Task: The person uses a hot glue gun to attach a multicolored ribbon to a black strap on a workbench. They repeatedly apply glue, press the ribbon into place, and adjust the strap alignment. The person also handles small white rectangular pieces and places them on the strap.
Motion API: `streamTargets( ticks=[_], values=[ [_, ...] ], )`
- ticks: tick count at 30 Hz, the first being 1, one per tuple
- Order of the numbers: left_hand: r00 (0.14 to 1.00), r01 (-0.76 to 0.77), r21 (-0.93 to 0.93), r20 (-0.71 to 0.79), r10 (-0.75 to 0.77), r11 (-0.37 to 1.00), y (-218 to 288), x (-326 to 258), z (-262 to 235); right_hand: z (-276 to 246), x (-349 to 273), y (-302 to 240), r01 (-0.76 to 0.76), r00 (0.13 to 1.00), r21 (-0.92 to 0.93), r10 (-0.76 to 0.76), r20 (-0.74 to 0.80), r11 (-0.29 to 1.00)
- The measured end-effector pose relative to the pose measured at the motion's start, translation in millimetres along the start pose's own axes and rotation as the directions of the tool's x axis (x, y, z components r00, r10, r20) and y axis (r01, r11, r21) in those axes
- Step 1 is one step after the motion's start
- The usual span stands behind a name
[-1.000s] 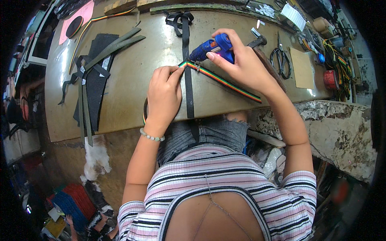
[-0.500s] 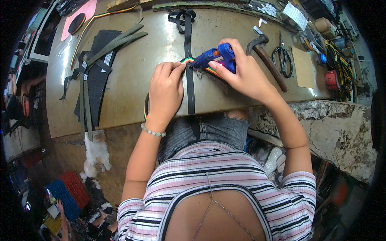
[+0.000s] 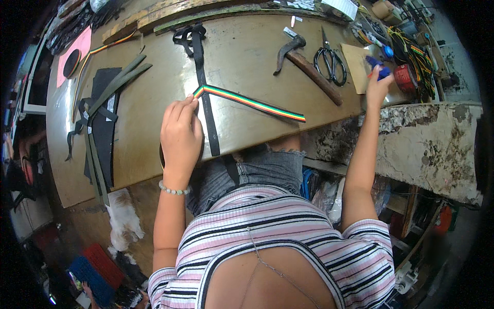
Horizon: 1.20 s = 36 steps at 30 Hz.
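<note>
My left hand (image 3: 181, 129) pinches a striped ribbon (image 3: 257, 105) of black, green, yellow and red where it bends over a black strap (image 3: 207, 121). The ribbon's free end slants off to the right across the table. The strap runs toward the table's near edge, its far end bunched in loops. Far out to the right, my right hand (image 3: 380, 90) is closed on a blue glue gun (image 3: 378, 68), beside a red round container (image 3: 405, 77). Most of the gun's shape is small and partly covered by my fingers.
A hammer (image 3: 316, 74) and black scissors (image 3: 330, 64) lie between my hands, near a tan card (image 3: 355, 64). Dark green straps (image 3: 121, 82) rest on black sheet material (image 3: 107, 134) at left. A ribbon roll (image 3: 72, 63) sits on pink paper (image 3: 82, 44). Wooden bars (image 3: 170, 15) line the far edge.
My right hand has carried the glue gun from the ribbon's bend to the table's right side. The ribbon's right part now lies uncovered. My left hand stays at the bend.
</note>
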<state>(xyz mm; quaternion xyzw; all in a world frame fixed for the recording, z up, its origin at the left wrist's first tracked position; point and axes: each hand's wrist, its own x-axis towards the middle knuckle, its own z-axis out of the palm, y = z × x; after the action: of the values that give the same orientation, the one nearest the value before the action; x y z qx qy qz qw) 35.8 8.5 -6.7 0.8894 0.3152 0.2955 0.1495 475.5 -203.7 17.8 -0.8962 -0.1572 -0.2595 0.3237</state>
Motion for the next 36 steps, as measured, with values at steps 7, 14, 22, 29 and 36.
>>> streamTargets(
  ticks=[7,14,22,29,36],
  values=[
    [0.997,-0.052,0.142,0.07,0.042,0.988,5.4,-16.9,1.7,-30.5,-70.3,-65.6,0.218,0.875,0.175,-0.272,0.401,0.96],
    [0.988,0.037,0.02,0.147,-0.04,0.999,4.6,-22.6,0.9,38.2,-44.9,-101.1,0.409,0.535,0.383,-0.558,0.635,0.828],
    [0.984,0.021,0.001,0.176,-0.02,1.0,6.1,-23.9,-3.5,49.0,-34.5,-100.0,0.397,0.482,0.345,-0.513,0.71,0.85],
    [0.982,0.027,0.049,0.186,-0.035,0.998,14.3,-38.5,-8.0,-22.1,-80.3,-143.5,0.089,0.68,0.625,-0.506,0.53,0.775],
    [0.986,0.017,0.076,0.163,-0.03,0.997,13.5,-43.4,-5.8,-22.7,-209.3,-207.8,0.447,0.542,0.714,-0.798,0.264,0.539]
  ],
)
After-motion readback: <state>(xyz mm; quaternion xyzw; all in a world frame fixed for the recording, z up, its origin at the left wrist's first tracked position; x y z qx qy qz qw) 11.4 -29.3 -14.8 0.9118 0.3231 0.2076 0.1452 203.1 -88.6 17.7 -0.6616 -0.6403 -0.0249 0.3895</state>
